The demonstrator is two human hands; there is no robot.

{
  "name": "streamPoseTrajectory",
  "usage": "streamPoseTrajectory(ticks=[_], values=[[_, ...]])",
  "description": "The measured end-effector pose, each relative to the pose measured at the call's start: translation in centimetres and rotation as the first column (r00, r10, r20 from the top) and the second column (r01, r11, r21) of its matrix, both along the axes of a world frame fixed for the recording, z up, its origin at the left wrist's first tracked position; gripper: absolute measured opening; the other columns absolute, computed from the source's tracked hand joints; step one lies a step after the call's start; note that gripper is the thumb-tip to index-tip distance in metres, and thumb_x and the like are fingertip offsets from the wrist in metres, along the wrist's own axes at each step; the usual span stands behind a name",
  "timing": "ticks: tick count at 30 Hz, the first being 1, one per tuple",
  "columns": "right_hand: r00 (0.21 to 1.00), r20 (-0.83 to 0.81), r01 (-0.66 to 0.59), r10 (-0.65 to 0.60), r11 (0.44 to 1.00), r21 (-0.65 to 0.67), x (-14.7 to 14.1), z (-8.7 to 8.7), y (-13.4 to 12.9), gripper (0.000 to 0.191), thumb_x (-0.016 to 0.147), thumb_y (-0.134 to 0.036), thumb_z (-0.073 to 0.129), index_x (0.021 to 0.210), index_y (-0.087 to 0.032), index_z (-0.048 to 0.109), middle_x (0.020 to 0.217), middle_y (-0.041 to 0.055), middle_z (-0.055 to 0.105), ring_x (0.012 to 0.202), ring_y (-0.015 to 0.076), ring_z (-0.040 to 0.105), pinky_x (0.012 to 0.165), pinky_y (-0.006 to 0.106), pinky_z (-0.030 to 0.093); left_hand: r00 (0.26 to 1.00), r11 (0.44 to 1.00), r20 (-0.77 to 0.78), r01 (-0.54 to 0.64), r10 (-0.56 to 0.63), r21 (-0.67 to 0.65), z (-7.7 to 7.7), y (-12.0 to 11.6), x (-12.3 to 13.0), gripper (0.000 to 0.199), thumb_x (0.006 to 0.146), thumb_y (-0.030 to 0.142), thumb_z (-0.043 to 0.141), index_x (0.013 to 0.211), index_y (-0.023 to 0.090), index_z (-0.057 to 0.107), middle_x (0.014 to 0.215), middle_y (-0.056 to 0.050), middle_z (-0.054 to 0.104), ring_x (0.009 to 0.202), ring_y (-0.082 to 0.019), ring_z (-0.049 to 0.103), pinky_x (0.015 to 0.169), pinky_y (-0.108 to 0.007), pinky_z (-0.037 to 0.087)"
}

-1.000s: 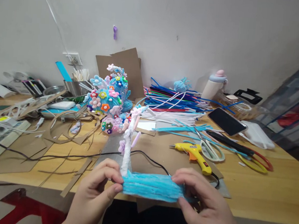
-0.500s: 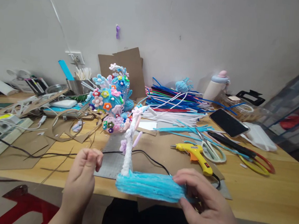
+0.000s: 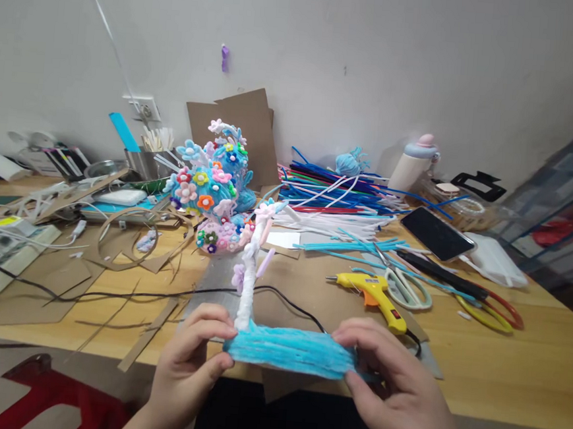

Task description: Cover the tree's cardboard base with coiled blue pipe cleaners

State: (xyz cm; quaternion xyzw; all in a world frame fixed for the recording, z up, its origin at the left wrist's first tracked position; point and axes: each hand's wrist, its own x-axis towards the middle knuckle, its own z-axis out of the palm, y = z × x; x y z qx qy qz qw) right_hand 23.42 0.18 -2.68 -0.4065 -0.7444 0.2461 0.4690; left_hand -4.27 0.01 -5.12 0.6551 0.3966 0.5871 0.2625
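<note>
A light-blue fuzzy base (image 3: 290, 351) lies level between my hands, over the table's front edge. From its left end a white wrapped stem (image 3: 247, 284) rises, bearing pale pink and lilac flowers. My left hand (image 3: 193, 359) pinches the base's left end between thumb and fingers. At the right end, my right hand (image 3: 387, 381) grips it the same way. The fingertips behind the base are hidden.
Behind stands a flower-covered blue piece (image 3: 209, 185). Pipe cleaners (image 3: 338, 192) are heaped at the back. A yellow glue gun (image 3: 374, 294), scissors (image 3: 409, 290) and a phone (image 3: 438, 234) lie right. A black cord (image 3: 161, 294) crosses the table (image 3: 516, 384). A red stool (image 3: 54, 394) is lower left.
My left hand has moved right and taken hold of the base's left end. The base's left end has shifted slightly right and up. My right hand keeps its grip.
</note>
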Motion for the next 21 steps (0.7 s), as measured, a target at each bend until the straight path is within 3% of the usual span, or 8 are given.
streamPoseTrajectory(ticks=[11, 17, 21], values=[[0.999, -0.033, -0.005, 0.004, 0.999, -0.039, -0.3, 0.3, 0.1, 0.027, 0.08, -0.01, 0.06, 0.1, -0.027, 0.065, 0.097, 0.0028, 0.069, 0.081, 0.0176, 0.069, 0.057, 0.022, 0.057, 0.999, 0.998, 0.051, -0.004, 0.007, -0.055, -0.8, 0.0, 0.4, 0.012, 0.086, 0.034, 0.068, 0.09, 0.022, 0.068, 0.089, -0.006, 0.058, 0.082, -0.019, 0.06, 0.068, -0.026, 0.053], [0.998, -0.041, -0.043, 0.042, 0.998, -0.035, -0.4, 0.5, 0.3, 0.026, 0.081, -0.012, 0.06, 0.101, -0.027, 0.064, 0.094, 0.0003, 0.068, 0.076, 0.013, 0.065, 0.06, 0.02, 0.055, 0.998, 0.997, 0.069, 0.012, -0.008, -0.071, -1.5, 0.0, 0.4, 0.01, 0.089, 0.033, 0.064, 0.093, 0.024, 0.065, 0.092, -0.005, 0.055, 0.085, -0.018, 0.058, 0.072, -0.025, 0.052], [0.996, -0.055, -0.071, 0.068, 0.996, -0.06, -0.6, 0.6, 0.4, 0.027, 0.08, -0.01, 0.06, 0.102, -0.026, 0.063, 0.094, 0.0011, 0.067, 0.078, 0.0139, 0.065, 0.062, 0.022, 0.055, 0.997, 0.997, 0.077, 0.01, -0.004, -0.078, -0.7, -0.4, 0.6, 0.009, 0.089, 0.031, 0.062, 0.093, 0.024, 0.063, 0.095, -0.006, 0.053, 0.087, -0.019, 0.057, 0.073, -0.026, 0.051]])
